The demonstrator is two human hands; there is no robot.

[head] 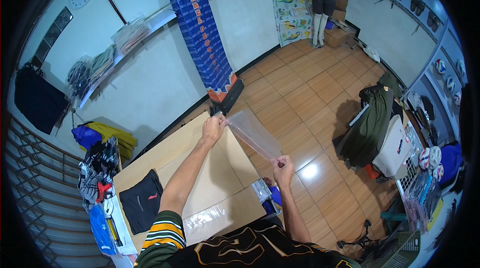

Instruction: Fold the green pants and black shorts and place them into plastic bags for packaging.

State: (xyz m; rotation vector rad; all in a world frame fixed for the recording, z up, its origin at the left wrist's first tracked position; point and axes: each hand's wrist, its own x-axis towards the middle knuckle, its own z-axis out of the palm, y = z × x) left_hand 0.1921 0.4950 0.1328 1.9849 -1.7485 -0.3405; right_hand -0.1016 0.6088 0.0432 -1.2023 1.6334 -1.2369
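A clear plastic bag [257, 133] is stretched between my two hands, above the tiled floor just past the right edge of the cardboard-topped table [195, 155]. My left hand [214, 128] pinches its upper left corner near the table's far corner. At the bag's lower right end, my right hand [282, 168] grips the other corner. The bag looks flat, with a pinkish edge. Folded black fabric, seemingly a garment [141, 201] with a small red logo, lies on the table to the left of my left forearm.
Patterned clothes [101, 159], a blue plastic package [100, 228] and a red tool-like object [104, 192] lie along the table's left side. A blue wrapped pillar [204, 35] stands beyond the far corner. Green and white garments [369, 129] are piled at right, near a green plastic crate [399, 249].
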